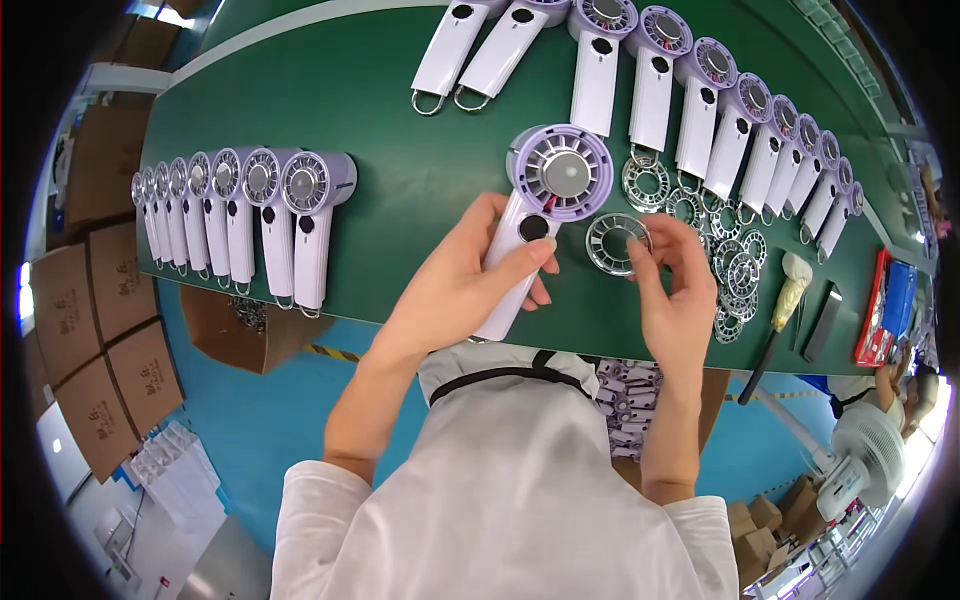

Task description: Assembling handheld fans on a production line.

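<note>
My left hand is closed around the white handle of a handheld fan, whose purple round head points away from me. The fan's face shows a grey centre disc, dark slots and a bit of red inside. Just right of that head, my right hand pinches a round silver grille ring between thumb and fingers. Ring and fan are apart by a small gap. More loose grille rings lie in an overlapping heap to the right of my right hand.
Handheld fans stand in a row on the green table at left; another row of fans lines the far right. A screwdriver, a dark bar and a red tray lie at right. Below sits a cardboard box.
</note>
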`<state>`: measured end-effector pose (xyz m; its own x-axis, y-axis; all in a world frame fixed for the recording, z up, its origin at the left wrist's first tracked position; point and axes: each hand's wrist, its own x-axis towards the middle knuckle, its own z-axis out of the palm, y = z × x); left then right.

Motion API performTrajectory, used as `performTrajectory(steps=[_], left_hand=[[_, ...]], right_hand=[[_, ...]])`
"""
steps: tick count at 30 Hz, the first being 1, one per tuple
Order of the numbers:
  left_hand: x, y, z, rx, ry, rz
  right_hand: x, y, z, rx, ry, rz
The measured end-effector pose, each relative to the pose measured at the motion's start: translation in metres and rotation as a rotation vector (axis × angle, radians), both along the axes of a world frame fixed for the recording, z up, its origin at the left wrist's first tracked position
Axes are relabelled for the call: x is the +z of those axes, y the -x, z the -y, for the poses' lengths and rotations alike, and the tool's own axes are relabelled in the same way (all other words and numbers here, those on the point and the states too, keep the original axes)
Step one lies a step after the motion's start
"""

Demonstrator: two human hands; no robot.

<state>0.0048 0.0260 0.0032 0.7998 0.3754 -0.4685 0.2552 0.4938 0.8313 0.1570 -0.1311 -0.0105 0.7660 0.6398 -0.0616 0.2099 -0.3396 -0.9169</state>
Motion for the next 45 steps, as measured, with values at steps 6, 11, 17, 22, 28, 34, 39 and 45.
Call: performTrajectory(steps=[6,11,17,22,28,34,39,45], left_hand=[[-0.013,0.006,0.005,-0.037,-0.098,0.045],[-0.006,0.003,0.008,-0.142,-0.059,-0.07],[0.001,0.001,0.015,-0.202,-0.142,-0.157],[-0.003,0.001,0.018,-0.22,-0.242,-0.162],[0.0,0.002,0.019,-0.215,-0.348,-0.138],[0.001,0.004,0.017,-0.192,-0.317,-0.068],[-0.001,0.006,0.018,-0.204,-0.345,-0.042],[-0.007,0.007,0.021,-0.249,-0.505,-0.079]], right_hand=[[0.026,0.003,0.004,-0.124,-0.216,0.009],[0.042,0.007,-0.011,0.074,-0.304,0.055],[0.042,0.003,-0.024,0.193,-0.15,0.35],[0.053,-0.002,-0.024,0.301,-0.072,0.371],[0.064,-0.006,-0.025,0.387,-0.024,0.373],[0.071,-0.002,-0.022,0.384,0.024,0.394],[0.07,0.0,-0.02,0.405,-0.001,0.481],[0.074,0.002,-0.02,0.414,0.052,0.485]])
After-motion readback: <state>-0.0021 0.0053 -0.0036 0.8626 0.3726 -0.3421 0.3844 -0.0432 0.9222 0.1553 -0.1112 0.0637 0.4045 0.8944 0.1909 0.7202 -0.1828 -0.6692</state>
